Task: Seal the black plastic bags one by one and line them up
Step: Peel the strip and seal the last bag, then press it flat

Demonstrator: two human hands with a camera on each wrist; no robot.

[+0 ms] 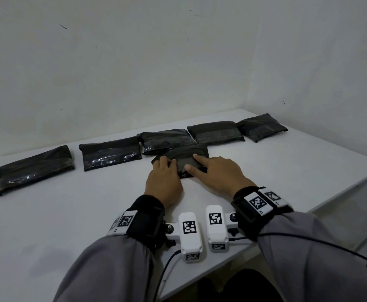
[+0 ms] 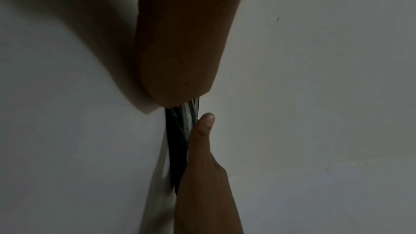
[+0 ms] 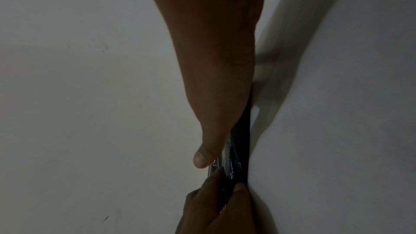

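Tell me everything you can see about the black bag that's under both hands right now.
The bag under the hands is black, glossy, crinkled plastic, lying flat on the white table just in front of the row of five other bags, its far edge touching or overlapping the middle bag. The left hand grips its left end with curled fingers; the right hand presses on its top, index finger stretched out, thumb at the near edge. Whether it is sealed cannot be told.

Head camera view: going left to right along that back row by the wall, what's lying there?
Five black bags on the white table: leftmost bag → second bag → third bag → fourth bag → rightmost bag. I left out the bag under the hands, since it overlaps the third.
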